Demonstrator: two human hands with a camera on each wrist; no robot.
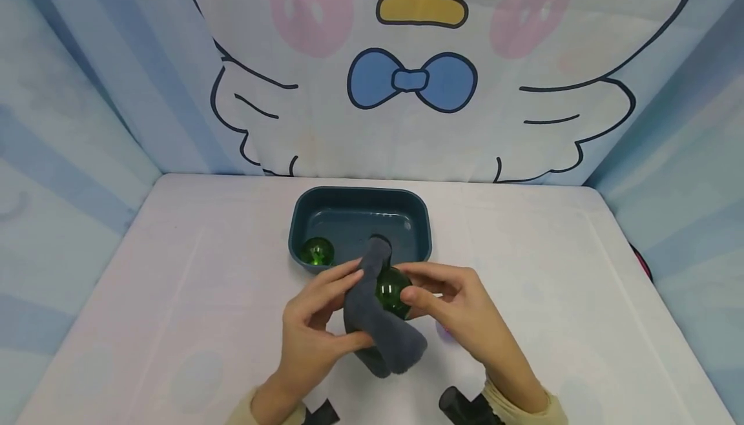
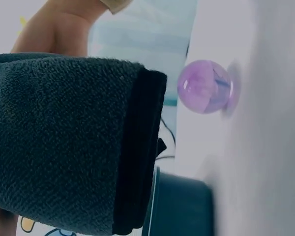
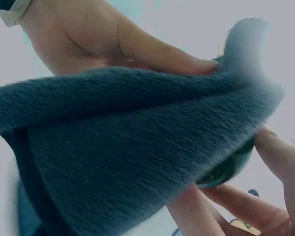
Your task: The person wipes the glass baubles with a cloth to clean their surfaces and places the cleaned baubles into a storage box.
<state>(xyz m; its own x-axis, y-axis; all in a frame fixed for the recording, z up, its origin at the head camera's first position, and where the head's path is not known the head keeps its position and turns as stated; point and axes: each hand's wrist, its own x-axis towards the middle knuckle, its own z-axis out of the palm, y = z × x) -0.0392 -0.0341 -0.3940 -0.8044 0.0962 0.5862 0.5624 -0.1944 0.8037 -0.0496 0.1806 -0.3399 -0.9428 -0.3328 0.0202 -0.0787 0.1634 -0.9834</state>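
My left hand grips a dark grey cloth, thumb on the near side and fingers along the far side. Between the thumb and fingers of my right hand is a clear green ball, its left side against the cloth. In the right wrist view, the folded cloth covers most of the green ball. The left wrist view is largely filled by the cloth, which hides the ball there.
Behind the hands stands a dark teal bin with another green ball in its near left corner. A purple ball sits on the white table, mostly hidden by the right hand in the head view. Printed curtains surround the table.
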